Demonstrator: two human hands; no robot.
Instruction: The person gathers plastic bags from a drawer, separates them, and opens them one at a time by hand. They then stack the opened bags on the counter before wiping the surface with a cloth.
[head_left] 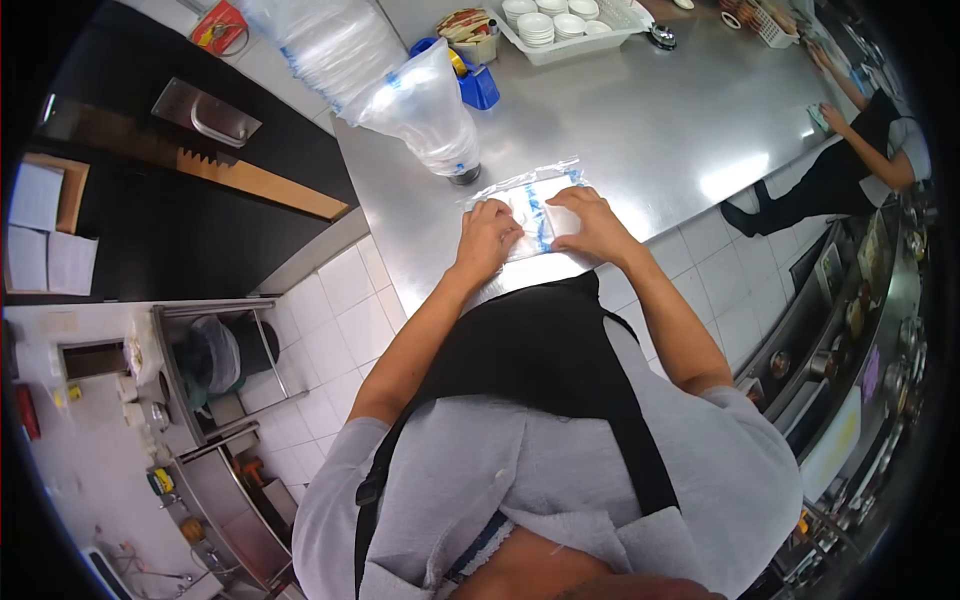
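Touches a flat, clear plastic packet printed in blue [534, 215], near the edge of the grey steel table [620, 110]. Curls the bare left hand [490, 238] at one side, cannot tell whether pinching; spreads the bare right hand [598, 228] opposite, thumb and fingers wide apart. Hides both sides partly. Runs the blue print away from the body; leaves the long axis unclear.

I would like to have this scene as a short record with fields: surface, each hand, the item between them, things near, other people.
Surface: metal table
Item: clear plastic packet with blue print, lying near the table's edge
Left hand: fingers curled on the packet's left part; grip unclear
Right hand: on its right part, thumb and fingers apart
Things near: clear plastic bundle, contents unclear; blue dispenser
Farther: white dishes in a white basket
Other people: one person, black apron, table's far right
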